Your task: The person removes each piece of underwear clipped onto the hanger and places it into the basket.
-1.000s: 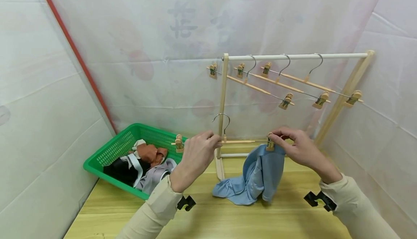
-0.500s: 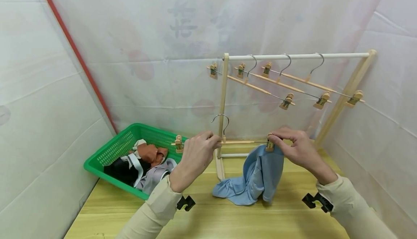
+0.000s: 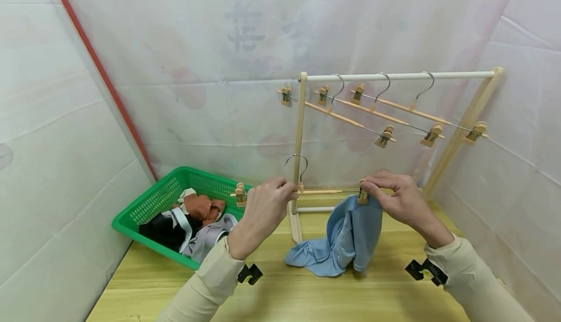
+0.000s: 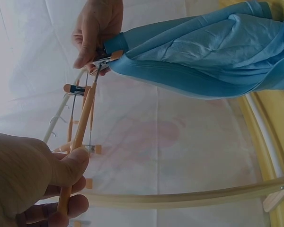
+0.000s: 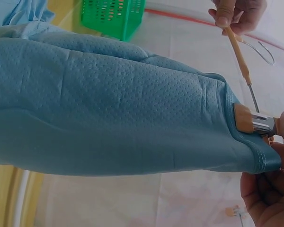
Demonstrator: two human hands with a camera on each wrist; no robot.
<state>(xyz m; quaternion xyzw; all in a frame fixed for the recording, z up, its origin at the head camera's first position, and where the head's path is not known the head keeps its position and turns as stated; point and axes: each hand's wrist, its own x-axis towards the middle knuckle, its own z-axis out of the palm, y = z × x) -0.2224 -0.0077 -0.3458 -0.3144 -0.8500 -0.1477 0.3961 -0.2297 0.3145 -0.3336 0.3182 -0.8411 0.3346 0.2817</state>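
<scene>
My left hand [image 3: 268,210] grips the wooden bar of a clip hanger [image 3: 320,192], its metal hook pointing up. In the left wrist view the thumb and fingers close round that bar. My right hand [image 3: 401,198] pinches the clip [image 3: 363,198] at the hanger's right end. That clip's wooden jaws hold the edge of a light blue garment [image 3: 352,234], whose lower part lies bunched on the table. The right wrist view shows perforated fabric and a stitched band beside the clip [image 5: 244,118]. The hanger's left clip [image 3: 239,195] holds nothing.
A green basket [image 3: 127,227] at the left contains grey, black and rust-coloured garments. Behind the hands stands a small wooden rack with a white rail [image 3: 407,76], bearing 3 clip hangers. Pale curtains surround the wooden table [image 3: 333,300].
Both hands keep their holds almost unmoved. My right hand and wrist have drifted very slightly left with the clip; the garment stays in its place.
</scene>
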